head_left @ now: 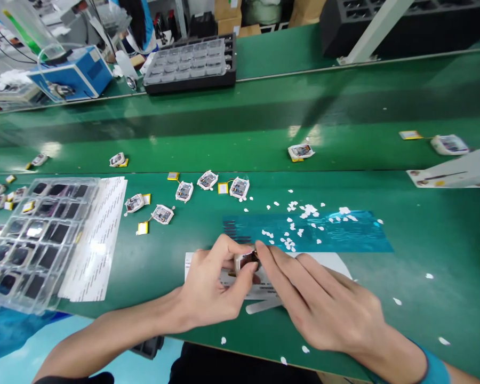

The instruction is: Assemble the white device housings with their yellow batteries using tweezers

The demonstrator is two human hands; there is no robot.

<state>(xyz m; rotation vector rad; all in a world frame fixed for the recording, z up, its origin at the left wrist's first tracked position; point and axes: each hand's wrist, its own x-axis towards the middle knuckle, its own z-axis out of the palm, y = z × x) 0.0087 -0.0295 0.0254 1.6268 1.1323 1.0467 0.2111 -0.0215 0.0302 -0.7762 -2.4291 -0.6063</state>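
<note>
Two bare hands are meeting over a small white-cased module (247, 261) at the near edge of the green bench (424, 320).

The left hand (210, 288) is curling closed around the module, pinching its pale casing between thumb and fingertips, so the piece is sitting at the tips of both hands, just above a white sheet (333, 260). The right hand (328, 306) is lying mostly flat, fingers stretched out, with its index fingertip touching the module's top; its thumb is hidden, so I cannot tell whether it is gripping. The module is showing a dark, reddish-brown face inside a white frame. Just beyond it, white scraps (292, 234) are lying scattered over a blue film (344, 237). A clear tray (70, 180) of dark panels is sitting well to the left.
</note>
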